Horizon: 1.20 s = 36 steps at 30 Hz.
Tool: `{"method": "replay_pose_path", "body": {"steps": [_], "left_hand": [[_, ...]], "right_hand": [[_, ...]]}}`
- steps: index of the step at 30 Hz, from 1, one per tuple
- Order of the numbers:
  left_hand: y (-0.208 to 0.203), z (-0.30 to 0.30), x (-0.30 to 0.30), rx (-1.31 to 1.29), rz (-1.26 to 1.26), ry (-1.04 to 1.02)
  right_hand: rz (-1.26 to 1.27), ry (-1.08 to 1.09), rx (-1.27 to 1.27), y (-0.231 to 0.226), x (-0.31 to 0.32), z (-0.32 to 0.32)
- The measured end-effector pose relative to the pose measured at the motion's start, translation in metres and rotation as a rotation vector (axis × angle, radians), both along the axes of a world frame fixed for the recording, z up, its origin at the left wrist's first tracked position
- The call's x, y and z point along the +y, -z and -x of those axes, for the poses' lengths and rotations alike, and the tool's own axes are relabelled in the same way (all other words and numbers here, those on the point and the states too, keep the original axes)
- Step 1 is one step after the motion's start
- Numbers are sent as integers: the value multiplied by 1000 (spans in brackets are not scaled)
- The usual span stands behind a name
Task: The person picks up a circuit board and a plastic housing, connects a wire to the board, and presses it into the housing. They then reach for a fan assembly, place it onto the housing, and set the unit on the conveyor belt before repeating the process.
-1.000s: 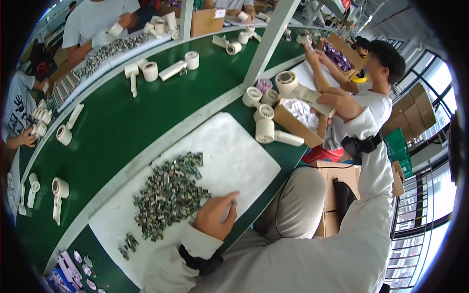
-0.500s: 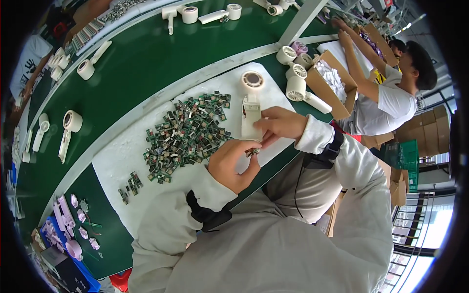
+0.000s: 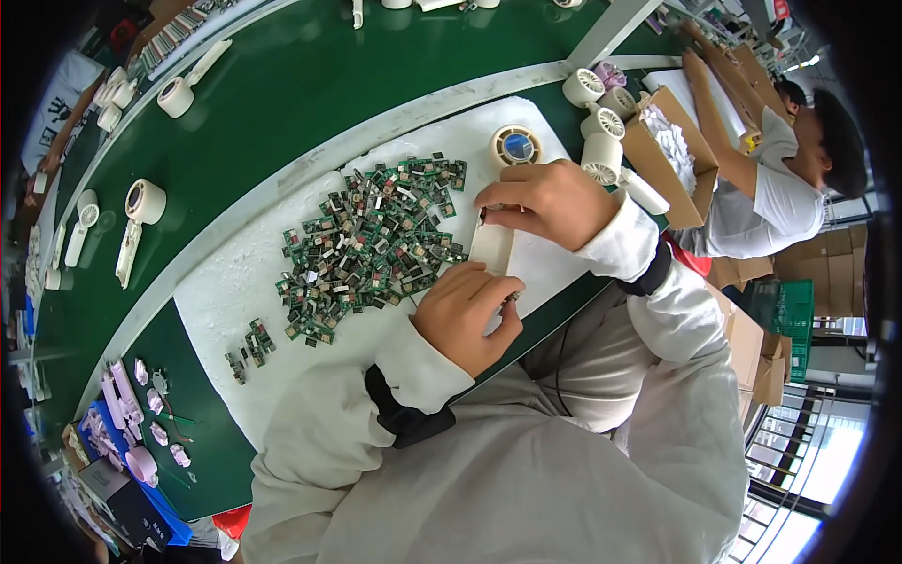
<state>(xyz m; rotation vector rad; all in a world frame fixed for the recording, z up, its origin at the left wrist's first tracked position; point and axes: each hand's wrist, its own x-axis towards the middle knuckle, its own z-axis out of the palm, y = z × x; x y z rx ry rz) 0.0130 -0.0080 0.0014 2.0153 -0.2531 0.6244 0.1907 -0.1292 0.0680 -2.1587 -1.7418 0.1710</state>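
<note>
A cream handheld fan [image 3: 491, 246] lies on the white foam sheet, its round head pointing away from me and its handle partly under my hands. My right hand [image 3: 564, 202] is closed over the upper handle, thumb and forefinger pinching a small dark bit that I cannot make out. At the handle's lower end my left hand [image 3: 467, 318] is closed, with a small circuit board [image 3: 512, 298] showing between thumb and fingers. Left of the fan spreads a heap of green circuit boards [image 3: 366, 244]. Several more boards [image 3: 249, 352] lie apart at the sheet's left.
Fan bodies [image 3: 601, 141] and an open carton [image 3: 662, 155] with white pieces stand at the right, near a co-worker [image 3: 780, 188]. More fans [image 3: 141, 211] lie on the green surface beyond a pale rail [image 3: 310, 155]. Pink parts [image 3: 122, 404] are at the lower left.
My right hand has moved up along the handle, away from my left hand, and now pinches near the fan's head. My left hand keeps its small board. The whole view has shifted slightly.
</note>
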Motion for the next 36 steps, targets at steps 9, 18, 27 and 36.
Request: {"method": "replay_pose_path", "body": {"steps": [9, 18, 27, 36], "left_hand": [[0, 1, -1, 14, -16, 101], [-5, 0, 1, 32, -6, 130], [-9, 1, 1, 53, -30, 180], [-9, -1, 1, 46, -55, 196]], "right_hand": [[-200, 36, 201, 27, -6, -5], [-190, 336, 260, 24, 4, 14], [-196, 332, 181, 24, 3, 16], [-242, 213, 41, 29, 2, 14]]}}
